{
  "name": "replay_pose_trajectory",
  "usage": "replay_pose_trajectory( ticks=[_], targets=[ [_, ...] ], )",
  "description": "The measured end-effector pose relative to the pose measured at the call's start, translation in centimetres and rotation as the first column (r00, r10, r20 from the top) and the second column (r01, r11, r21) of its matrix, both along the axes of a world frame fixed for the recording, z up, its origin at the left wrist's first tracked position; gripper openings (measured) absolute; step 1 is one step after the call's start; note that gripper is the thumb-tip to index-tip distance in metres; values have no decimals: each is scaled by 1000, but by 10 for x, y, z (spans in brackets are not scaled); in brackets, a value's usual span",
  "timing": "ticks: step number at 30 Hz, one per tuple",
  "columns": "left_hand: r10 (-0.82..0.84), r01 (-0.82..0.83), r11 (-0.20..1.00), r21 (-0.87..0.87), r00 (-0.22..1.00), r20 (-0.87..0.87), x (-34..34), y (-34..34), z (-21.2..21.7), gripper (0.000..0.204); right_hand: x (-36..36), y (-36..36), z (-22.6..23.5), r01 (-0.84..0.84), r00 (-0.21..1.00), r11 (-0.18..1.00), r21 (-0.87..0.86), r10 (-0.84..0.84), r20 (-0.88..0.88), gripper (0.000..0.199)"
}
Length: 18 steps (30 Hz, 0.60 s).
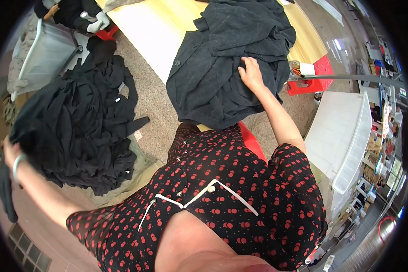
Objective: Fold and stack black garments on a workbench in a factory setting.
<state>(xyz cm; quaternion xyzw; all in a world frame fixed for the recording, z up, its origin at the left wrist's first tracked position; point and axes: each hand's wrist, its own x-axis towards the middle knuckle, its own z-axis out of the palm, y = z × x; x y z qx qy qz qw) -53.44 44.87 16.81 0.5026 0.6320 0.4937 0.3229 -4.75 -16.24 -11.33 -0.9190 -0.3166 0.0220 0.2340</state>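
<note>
My right hand (251, 74) lies on a dark charcoal garment (192, 84) with buttons, its fingers spread and holding nothing. That garment is heaped over the table edge and my lap, in folds. Far to the left, my left arm stretches out beside a large pile of black clothes (84, 122) on the floor. My left hand (11, 153), blurred by motion, grips a black garment (5, 192) at the pile's outer edge; part of it hangs below the wrist. A pale bracelet (17, 167) circles that wrist.
A light wooden table (145, 34) stands ahead. Behind the pile is a translucent plastic bin (47, 52); another white bin (335, 136) stands at right. A red stool (319, 77) carries small items near a metal bar (349, 79). A co-worker's gloved hand (99, 22) shows at upper left.
</note>
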Motion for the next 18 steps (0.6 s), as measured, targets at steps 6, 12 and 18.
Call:
replay_pose_trajectory(
  ticks=[6, 12, 18],
  targets=[
    [-903, 655, 422, -627, 243, -354, 159, -189, -281, 20, 6, 43, 10, -193, 976, 980, 42, 197, -96, 22],
    [-873, 477, 476, -739, 361, -329, 186, -417, -407, 79, -33, 9, -2, -310, 922, 947, 78, 320, -216, 10],
    [-708, 277, 124, -953, 698, 111, 219, -433, -379, 89, -99, -71, -10, -486, 873, 859, -159, 471, -123, 30]
  ],
)
